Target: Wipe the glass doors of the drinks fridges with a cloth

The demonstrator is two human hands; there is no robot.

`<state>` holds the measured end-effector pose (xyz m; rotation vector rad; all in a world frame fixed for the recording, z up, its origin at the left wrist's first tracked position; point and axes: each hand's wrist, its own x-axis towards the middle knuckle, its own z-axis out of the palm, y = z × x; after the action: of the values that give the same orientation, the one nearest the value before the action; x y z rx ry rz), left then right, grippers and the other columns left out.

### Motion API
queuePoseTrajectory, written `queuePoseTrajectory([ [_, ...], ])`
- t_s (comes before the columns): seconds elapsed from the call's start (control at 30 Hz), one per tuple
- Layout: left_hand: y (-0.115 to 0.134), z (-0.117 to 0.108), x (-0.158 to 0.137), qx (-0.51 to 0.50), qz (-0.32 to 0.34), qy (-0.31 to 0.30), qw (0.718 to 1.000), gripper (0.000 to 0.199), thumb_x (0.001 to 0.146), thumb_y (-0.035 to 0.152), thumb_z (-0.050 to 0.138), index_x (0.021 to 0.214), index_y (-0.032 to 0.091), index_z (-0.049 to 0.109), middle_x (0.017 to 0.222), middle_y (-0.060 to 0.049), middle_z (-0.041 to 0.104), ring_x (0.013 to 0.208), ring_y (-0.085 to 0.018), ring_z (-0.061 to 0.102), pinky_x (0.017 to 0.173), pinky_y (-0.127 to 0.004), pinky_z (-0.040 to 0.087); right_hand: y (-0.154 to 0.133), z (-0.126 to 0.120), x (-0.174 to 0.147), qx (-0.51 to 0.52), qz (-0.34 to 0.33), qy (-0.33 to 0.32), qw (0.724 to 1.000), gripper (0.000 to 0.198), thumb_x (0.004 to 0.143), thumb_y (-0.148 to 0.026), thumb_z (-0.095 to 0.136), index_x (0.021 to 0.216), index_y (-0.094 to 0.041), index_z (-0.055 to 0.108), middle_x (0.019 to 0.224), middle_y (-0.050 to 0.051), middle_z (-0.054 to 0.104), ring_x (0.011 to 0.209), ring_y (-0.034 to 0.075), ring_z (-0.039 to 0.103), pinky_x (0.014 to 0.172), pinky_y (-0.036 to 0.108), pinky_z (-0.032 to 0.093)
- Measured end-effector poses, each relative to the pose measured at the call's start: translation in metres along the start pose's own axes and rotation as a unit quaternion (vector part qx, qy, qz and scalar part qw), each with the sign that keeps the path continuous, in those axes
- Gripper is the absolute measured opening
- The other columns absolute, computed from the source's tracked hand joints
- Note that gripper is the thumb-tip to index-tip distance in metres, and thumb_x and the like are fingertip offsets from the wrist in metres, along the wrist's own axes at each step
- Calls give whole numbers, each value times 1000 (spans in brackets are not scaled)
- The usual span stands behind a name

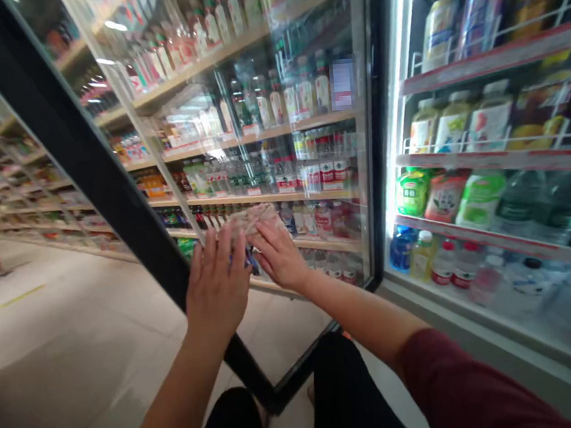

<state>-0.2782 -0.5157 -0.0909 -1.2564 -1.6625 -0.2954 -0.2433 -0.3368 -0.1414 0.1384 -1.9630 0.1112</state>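
Fingers (223,246) of the left hand (217,288), straight and slightly parted, reach the near left edge of a crumpled cloth (260,215) at mid-frame; the right hand (277,253) is nearer, fingers laid over its right part, pinching or not I cannot tell. The cloth lies just up-frame, longer left to right, at the glass door (136,196), with shelves (269,196) beyond.

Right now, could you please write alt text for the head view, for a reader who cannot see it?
A person's right hand rests on a pale, crumpled cloth at an open, black-framed glass door, with the left hand close beside it. On the picture's right, a lit fridge holds bottles and cans.
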Motion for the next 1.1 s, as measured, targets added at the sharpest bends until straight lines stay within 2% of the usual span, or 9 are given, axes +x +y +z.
queuePoseTrajectory([
  [0.17,17,15,-31,-3,-40,35,999,82,99,25,57,167,25,10,166,-14,31,157,-34,21,128,-63,20,6,-4,26,-9,14,107,994,28,103,-36,51,117,-20,69,137,14,63,144,21,48,125,44,34],
  [0.4,43,79,-38,-6,-176,104,979,87,97,23,59,167,23,8,164,-21,31,157,-44,17,114,-88,18,26,-12,29,-56,-28,150,987,29,101,-33,55,125,-29,70,113,7,66,114,19,62,106,36,50],
  [0.47,42,92,-42,14,-183,111,977,87,96,22,62,167,23,11,161,-21,37,156,-45,18,113,-88,19,53,-21,30,-69,51,190,978,32,103,-35,50,126,-27,70,120,10,64,116,21,61,106,39,50],
  [0.57,36,105,-46,25,-182,132,974,87,94,22,64,166,28,16,163,-18,37,156,-44,21,114,-86,21,88,-26,31,-65,260,282,921,45,105,-40,36,136,-20,63,138,18,55,133,28,52,115,52,44],
  [0.63,30,111,-48,25,-179,143,973,87,93,23,65,165,32,18,165,-15,34,156,-43,21,116,-86,20,92,-18,25,-55,301,295,905,51,105,-39,31,147,-18,52,150,20,47,145,30,42,121,58,37],
  [0.77,20,120,-49,18,-184,130,974,88,93,25,64,166,32,16,165,-14,33,157,-42,17,117,-85,17,61,13,-1,-47,96,159,982,56,100,-33,47,155,-23,40,160,16,43,157,27,29,126,55,31],
  [0.87,11,125,-47,18,-183,118,976,88,94,26,63,166,30,13,166,-16,32,158,-42,15,116,-85,18,48,23,-5,-42,-49,74,995,45,96,-34,59,140,-25,55,152,11,56,156,22,32,130,48,25],
  [0.97,-2,131,-46,19,-169,99,980,89,95,27,63,166,28,10,166,-17,30,158,-42,13,116,-84,18,62,20,9,-49,-14,111,992,22,99,-28,54,118,-24,64,146,10,62,157,19,31,131,50,19],
  [1.1,-21,144,-48,18,-147,74,986,94,94,31,66,167,28,7,166,-17,30,159,-42,12,117,-82,18,82,28,11,-73,112,165,977,27,101,-22,44,122,-19,62,152,15,56,159,21,26,128,57,22],
])
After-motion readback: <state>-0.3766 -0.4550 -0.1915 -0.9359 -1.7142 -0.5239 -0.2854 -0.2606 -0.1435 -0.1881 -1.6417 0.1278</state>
